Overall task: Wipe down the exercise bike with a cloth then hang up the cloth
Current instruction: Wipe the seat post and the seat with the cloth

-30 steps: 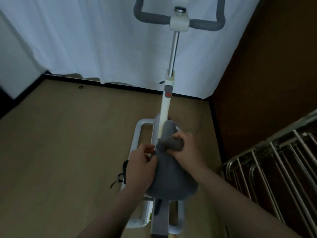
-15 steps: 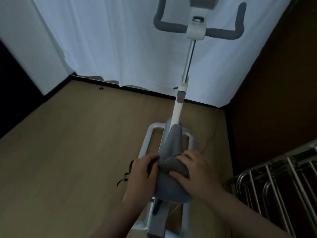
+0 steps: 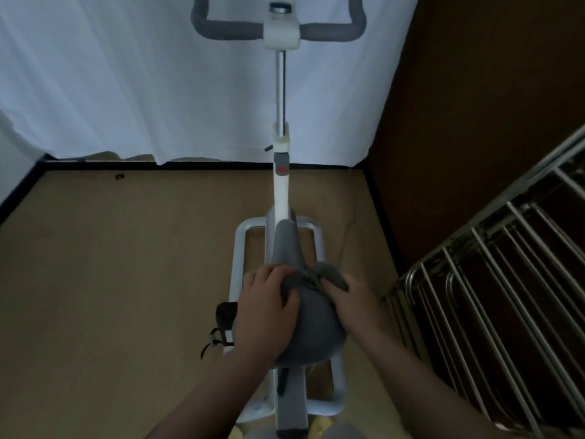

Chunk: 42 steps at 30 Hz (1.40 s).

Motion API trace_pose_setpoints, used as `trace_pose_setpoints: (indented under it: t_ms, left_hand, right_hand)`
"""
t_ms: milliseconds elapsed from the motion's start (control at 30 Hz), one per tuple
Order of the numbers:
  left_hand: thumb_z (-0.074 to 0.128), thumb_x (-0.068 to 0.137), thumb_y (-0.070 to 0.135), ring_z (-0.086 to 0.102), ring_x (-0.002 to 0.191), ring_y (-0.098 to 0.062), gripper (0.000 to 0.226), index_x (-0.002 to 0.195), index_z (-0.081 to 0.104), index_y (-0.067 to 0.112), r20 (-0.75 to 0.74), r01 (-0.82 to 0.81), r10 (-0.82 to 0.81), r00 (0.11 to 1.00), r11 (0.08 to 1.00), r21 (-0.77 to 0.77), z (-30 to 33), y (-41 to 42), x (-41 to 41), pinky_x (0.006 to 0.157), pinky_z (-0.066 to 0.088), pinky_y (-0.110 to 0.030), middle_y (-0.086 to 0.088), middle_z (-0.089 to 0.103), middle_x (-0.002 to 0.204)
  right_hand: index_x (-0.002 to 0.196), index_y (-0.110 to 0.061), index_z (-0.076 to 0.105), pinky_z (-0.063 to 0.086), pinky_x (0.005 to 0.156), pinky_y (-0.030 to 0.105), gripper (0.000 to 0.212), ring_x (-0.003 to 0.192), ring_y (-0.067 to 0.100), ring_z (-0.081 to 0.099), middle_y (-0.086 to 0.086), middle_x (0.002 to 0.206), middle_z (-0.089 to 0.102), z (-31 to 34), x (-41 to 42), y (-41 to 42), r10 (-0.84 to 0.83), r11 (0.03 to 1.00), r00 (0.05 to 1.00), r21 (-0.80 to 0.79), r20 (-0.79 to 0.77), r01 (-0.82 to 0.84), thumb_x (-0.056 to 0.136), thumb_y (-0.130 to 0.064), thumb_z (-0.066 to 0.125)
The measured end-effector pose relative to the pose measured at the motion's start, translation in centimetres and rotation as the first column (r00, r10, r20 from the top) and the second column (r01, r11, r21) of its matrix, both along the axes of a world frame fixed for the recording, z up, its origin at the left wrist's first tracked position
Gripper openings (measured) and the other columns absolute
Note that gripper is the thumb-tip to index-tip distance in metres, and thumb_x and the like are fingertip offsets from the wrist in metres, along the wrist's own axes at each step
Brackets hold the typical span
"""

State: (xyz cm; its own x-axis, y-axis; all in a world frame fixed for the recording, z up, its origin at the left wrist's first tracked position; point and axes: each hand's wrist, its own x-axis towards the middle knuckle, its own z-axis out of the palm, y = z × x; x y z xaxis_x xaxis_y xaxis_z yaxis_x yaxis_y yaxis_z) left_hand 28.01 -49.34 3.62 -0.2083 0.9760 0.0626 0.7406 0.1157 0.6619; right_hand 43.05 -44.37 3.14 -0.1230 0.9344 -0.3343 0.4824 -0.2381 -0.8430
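2 hands meet on the grey saddle of the exercise bike, seen from above in dim light. At far left, tan flooring runs up to a black baseboard under a white curtain. A black pedal with its strap juts out just left of the left wrist. The left hand lies over the saddle's left side, its fingers curled and gripping a bunched end of the grey cloth. That cloth is crumpled across the saddle where it narrows toward the nose, stretched between both hands. The white post rises ahead of the saddle to the grey handlebars at the top of the view, and the white base frame shows on either side. The right hand rests on the saddle's right side, fingers closed around the cloth's other end. Further right stands a dark brown wall, and a metal drying rack fills the lower right corner.
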Motion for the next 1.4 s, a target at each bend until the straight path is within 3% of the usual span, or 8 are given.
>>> trace_pose_setpoints:
  t_ms: [100, 267, 433, 667, 900, 1067, 1233, 1400]
  left_hand:
    - [0.054, 0.091, 0.030, 0.040, 0.119, -0.012, 0.031, 0.122, 0.055, 0.031, -0.054, 0.045, -0.045, 0.998, 0.999, 0.006, -0.5, 0.2, -0.1, 0.094, 0.043, -0.032, 0.015, 0.050, 0.127]
    - [0.050, 0.087, 0.037, 0.044, 0.112, -0.015, 0.030, 0.115, 0.057, 0.029, -0.156, 0.019, -0.008, 0.988, 0.997, 0.069, -1.4, 0.3, 0.2, 0.083, 0.050, -0.037, 0.012, 0.055, 0.120]
    - [0.043, 0.084, 0.040, 0.045, 0.109, -0.016, 0.039, 0.115, 0.061, 0.026, -0.159, 0.003, 0.010, 0.987, 0.997, 0.083, -1.1, 0.2, 0.3, 0.081, 0.046, -0.029, 0.011, 0.058, 0.119]
    - [0.063, 0.084, 0.022, 0.043, 0.104, 0.001, 0.031, 0.115, 0.062, 0.023, -0.073, -0.115, 0.121, 0.990, 0.989, 0.088, -0.9, -0.1, 0.4, 0.082, 0.043, -0.021, 0.011, 0.055, 0.121]
    - [0.061, 0.084, 0.016, 0.038, 0.089, 0.009, 0.030, 0.113, 0.061, 0.022, 0.013, -0.233, 0.232, 0.973, 0.970, 0.072, -0.6, -0.8, 0.9, 0.076, 0.030, 0.002, 0.012, 0.056, 0.111]
    - [0.060, 0.084, 0.017, 0.043, 0.087, 0.014, 0.023, 0.106, 0.063, 0.024, 0.016, -0.266, 0.266, 0.964, 0.960, 0.089, -0.5, -0.8, 0.9, 0.076, 0.032, 0.001, 0.013, 0.058, 0.104]
    - [0.056, 0.084, 0.022, 0.042, 0.093, 0.020, 0.025, 0.108, 0.061, 0.026, 0.023, -0.263, 0.262, 0.965, 0.963, 0.063, -0.5, -0.7, 1.0, 0.074, 0.030, 0.002, 0.017, 0.055, 0.104]
    - [0.060, 0.083, 0.014, 0.044, 0.089, 0.020, 0.021, 0.099, 0.060, 0.028, 0.057, -0.279, 0.275, 0.960, 0.956, 0.087, -0.6, -0.8, 0.9, 0.073, 0.031, 0.002, 0.017, 0.056, 0.097]
  right_hand:
    - [0.084, -0.029, 0.060, 0.051, 0.071, 0.028, 0.013, 0.083, 0.014, 0.063, -0.003, 0.087, 0.066, -1.2, -0.7, -0.7, -0.121, 0.992, 0.987, -0.033, -0.108, 0.118, 0.093, -0.037, 0.057]
    - [0.108, -0.033, 0.063, 0.055, 0.077, 0.031, 0.019, 0.086, 0.000, 0.063, -0.014, 0.091, 0.068, -1.5, 2.7, -3.2, 0.023, 0.993, 1.000, 0.117, 0.006, -0.024, 0.092, -0.042, 0.057]
    - [0.102, -0.031, 0.064, 0.052, 0.085, 0.042, 0.022, 0.090, 0.014, 0.063, -0.006, 0.096, 0.069, -1.5, -0.9, 2.4, 0.104, 0.994, 0.994, 0.021, 0.021, -0.105, 0.093, -0.046, 0.051]
    - [0.110, -0.040, 0.057, 0.049, 0.077, 0.019, 0.016, 0.086, -0.006, 0.059, -0.023, 0.089, 0.063, -0.9, 1.5, 0.6, 0.289, 0.941, 0.957, 0.174, 0.037, -0.291, 0.095, -0.040, 0.053]
    - [0.112, -0.016, 0.061, 0.039, 0.062, 0.011, 0.024, 0.077, 0.002, 0.057, -0.013, 0.082, 0.059, -1.0, -4.5, 6.6, 0.132, 0.984, 0.989, 0.133, -0.072, -0.122, 0.098, -0.032, 0.049]
    - [0.136, -0.033, 0.049, 0.049, 0.092, 0.026, 0.041, 0.108, 0.003, 0.057, -0.018, 0.120, 0.061, -0.8, -0.3, 1.3, 0.337, 0.889, 0.934, 0.288, 0.119, -0.357, 0.095, -0.035, 0.054]
    - [0.117, -0.022, 0.061, 0.047, 0.075, 0.028, 0.024, 0.091, 0.017, 0.063, -0.002, 0.097, 0.068, -0.4, -3.8, 5.8, 0.241, 0.942, 0.969, 0.228, 0.058, -0.248, 0.097, -0.031, 0.052]
    - [0.141, -0.030, 0.044, 0.048, 0.093, 0.026, 0.046, 0.112, 0.011, 0.058, -0.010, 0.128, 0.060, 1.1, -0.2, 1.3, 0.391, 0.826, 0.873, 0.307, 0.292, -0.472, 0.096, -0.036, 0.052]
